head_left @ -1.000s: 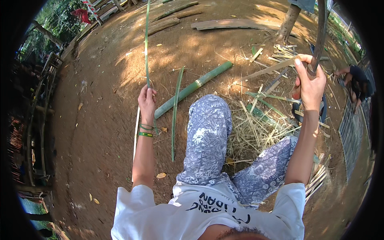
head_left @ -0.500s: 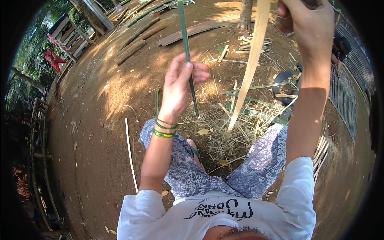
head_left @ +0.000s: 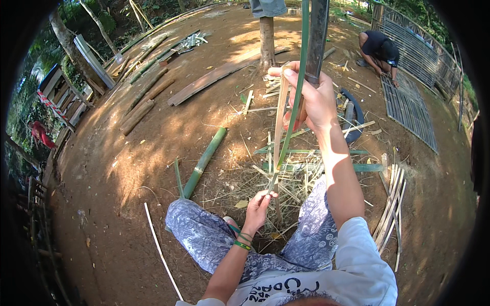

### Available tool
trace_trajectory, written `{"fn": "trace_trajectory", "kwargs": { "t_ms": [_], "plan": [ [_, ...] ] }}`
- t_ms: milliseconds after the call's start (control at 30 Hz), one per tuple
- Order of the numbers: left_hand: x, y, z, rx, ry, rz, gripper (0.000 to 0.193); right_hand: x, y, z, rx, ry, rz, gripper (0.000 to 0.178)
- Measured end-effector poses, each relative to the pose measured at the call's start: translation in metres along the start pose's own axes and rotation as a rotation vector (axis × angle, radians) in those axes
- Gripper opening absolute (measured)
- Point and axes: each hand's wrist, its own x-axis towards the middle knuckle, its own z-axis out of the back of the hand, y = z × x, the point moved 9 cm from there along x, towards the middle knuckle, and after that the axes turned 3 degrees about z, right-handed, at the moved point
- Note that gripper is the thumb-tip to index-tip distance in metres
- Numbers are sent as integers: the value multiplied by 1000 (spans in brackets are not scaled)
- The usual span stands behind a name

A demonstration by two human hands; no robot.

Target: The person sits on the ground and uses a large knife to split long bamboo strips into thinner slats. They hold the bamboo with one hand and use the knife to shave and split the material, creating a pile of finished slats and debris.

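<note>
My right hand (head_left: 312,99) is raised in front of me, closed round a large knife with a dark, broad blade (head_left: 319,43) pointing up. The same hand pinches the top of a pale bamboo strip (head_left: 280,120) between thumb and fingers. A long green bamboo strip (head_left: 296,109) runs down past that hand and meets the pale one lower down; whether they are joined is unclear. Lower, between my knees, my left hand (head_left: 259,206) is closed, pinching the strips near where they meet. Beneath lie shavings (head_left: 245,178) heaped on the ground.
A green bamboo pole (head_left: 204,163) lies by my left knee. Pale strips (head_left: 390,204) are piled at the right, near a dark curved tube (head_left: 352,115). Planks (head_left: 219,76) and a tree trunk (head_left: 267,43) stand ahead. One person (head_left: 380,51) crouches over a slatted panel (head_left: 408,109).
My left hand has dropped from the green strip's upper part to near its lower end. My right hand has moved left, bringing the knife into view and the strips together. The view has tilted up.
</note>
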Motion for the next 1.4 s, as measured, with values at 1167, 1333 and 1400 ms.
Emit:
{"fn": "trace_trajectory", "kwargs": {
  "t_ms": [1167, 1333, 1400],
  "plan": [
    [-43, 82, 2, 331, -65, 62, 17, 4, -10, 0, 141, 47, -82, 31],
    [-38, 64, -11, 367, -5, -70, 13, 4, 6, -9, 55, 76, -16, 31],
    [-38, 65, -6, 338, -4, 25, 14, 11, -7, -2, 6, 38, -61, 33]
  ]
}}
